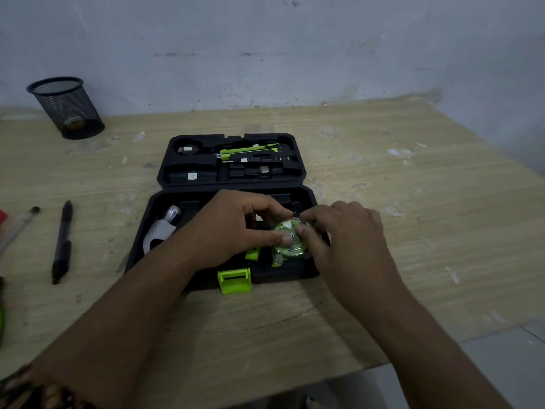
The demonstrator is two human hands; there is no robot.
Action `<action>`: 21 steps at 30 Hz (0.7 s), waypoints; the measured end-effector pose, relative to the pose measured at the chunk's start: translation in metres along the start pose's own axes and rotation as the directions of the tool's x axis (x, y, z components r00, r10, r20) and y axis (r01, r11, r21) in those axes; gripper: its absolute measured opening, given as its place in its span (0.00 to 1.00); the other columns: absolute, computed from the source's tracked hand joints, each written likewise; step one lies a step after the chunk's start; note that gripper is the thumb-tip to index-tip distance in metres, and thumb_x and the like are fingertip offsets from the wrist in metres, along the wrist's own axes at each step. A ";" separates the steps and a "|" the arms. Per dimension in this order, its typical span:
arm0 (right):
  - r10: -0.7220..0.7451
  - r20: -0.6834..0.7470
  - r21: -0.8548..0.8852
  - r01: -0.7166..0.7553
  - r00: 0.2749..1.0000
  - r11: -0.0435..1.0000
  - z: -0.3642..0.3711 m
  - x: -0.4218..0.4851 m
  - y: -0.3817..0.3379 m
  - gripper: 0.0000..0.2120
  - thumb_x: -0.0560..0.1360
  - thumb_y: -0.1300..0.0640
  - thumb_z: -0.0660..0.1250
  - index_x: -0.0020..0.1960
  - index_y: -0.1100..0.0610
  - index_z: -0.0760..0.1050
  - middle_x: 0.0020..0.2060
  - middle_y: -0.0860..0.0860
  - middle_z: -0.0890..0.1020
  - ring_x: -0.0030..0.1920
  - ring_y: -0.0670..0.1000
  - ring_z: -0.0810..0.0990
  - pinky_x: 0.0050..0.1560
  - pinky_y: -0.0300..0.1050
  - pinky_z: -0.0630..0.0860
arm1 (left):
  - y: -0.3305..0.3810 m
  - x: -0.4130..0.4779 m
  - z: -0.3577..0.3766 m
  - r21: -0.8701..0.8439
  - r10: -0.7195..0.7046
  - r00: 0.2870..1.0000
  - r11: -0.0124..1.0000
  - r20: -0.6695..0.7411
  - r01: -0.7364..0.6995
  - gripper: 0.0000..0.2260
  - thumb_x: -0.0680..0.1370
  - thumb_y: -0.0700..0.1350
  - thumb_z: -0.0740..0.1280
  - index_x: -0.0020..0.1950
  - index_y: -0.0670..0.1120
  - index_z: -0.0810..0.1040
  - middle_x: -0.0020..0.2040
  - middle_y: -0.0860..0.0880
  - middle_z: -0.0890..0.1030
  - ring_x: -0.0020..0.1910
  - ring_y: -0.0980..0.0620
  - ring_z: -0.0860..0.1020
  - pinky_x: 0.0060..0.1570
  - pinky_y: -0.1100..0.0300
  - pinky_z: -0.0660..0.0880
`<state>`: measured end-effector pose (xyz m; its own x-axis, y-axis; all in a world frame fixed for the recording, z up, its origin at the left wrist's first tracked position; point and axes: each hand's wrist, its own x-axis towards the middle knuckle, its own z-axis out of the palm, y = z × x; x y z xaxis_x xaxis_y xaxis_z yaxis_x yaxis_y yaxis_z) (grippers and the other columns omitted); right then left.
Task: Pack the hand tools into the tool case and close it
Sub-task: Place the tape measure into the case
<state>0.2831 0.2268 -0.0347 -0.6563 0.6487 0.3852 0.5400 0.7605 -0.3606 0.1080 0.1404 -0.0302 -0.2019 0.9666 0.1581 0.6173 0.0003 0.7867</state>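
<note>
The tape (284,248) lies at the right end of the near half of the open case (140,246) on the worktop (383,172). The left grip (236,228) pinches its left edge. The right grip (348,240) curls over its right side.

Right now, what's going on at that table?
A person is packing the open tool case. The left hand and right hand together hold a round green tool in clear wrap, likely a tape measure, over the right side of the near half. A hammer already lies in the left side, and green-handled tools sit in the far half. The case is not yet closed. A black pen lies on the table beside it.
</note>
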 end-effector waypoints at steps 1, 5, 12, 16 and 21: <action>-0.008 -0.009 -0.015 0.008 1.000 1.000 0.001 -0.001 0.000 0.13 0.74 0.47 0.62 0.49 0.52 0.82 0.37 0.49 0.79 0.43 0.52 0.73 0.48 0.47 0.63 | 0.001 0.000 -0.001 -0.013 -0.011 1.000 1.000 0.009 0.011 0.16 0.69 0.49 0.78 0.56 0.51 0.85 0.46 0.56 0.86 0.43 0.61 0.83 0.43 0.67 0.78; -0.041 -0.065 -0.010 0.040 0.997 0.999 0.002 0.000 0.002 0.08 0.73 0.52 0.67 0.45 0.55 0.83 0.38 0.51 0.76 0.44 0.53 0.71 0.44 0.51 0.70 | 0.001 0.000 -0.009 -0.011 -0.059 0.992 0.998 0.116 0.060 0.19 0.68 0.53 0.76 0.59 0.57 0.84 0.52 0.61 0.84 0.53 0.64 0.81 0.56 0.66 0.76; -0.025 -0.016 0.118 0.027 1.000 0.993 0.001 0.007 0.009 0.08 0.73 0.50 0.72 0.49 0.51 0.85 0.42 0.49 0.74 0.50 0.52 0.69 0.49 0.53 0.72 | -0.002 0.003 -0.012 0.012 -0.041 0.984 0.999 0.176 0.039 0.20 0.67 0.55 0.74 0.59 0.61 0.82 0.56 0.64 0.80 0.59 0.65 0.76 0.63 0.63 0.72; -0.013 0.031 0.126 0.009 0.999 0.992 0.001 0.010 0.010 0.07 0.74 0.49 0.71 0.48 0.50 0.85 0.43 0.50 0.72 0.52 0.53 0.68 0.51 0.53 0.71 | -0.007 0.007 -0.014 0.151 -0.076 0.971 0.988 0.227 0.042 0.21 0.68 0.61 0.71 0.60 0.63 0.81 0.59 0.64 0.75 0.61 0.65 0.72 0.64 0.61 0.70; -0.016 0.007 0.095 0.015 1.000 0.995 0.007 0.006 0.011 0.06 0.76 0.49 0.69 0.46 0.51 0.82 0.42 0.50 0.69 0.50 0.53 0.67 0.49 0.51 0.71 | -0.009 0.001 -0.011 0.231 -0.050 0.969 0.973 0.243 -0.008 0.23 0.71 0.63 0.67 0.65 0.62 0.78 0.60 0.62 0.74 0.62 0.63 0.71 0.65 0.57 0.70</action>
<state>0.2811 0.2385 -0.0426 -0.6684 0.6362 0.3853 0.4772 0.7642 -0.4339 0.0940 0.1381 -0.0301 -0.0416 0.9986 -0.0313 0.7776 0.0520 0.6266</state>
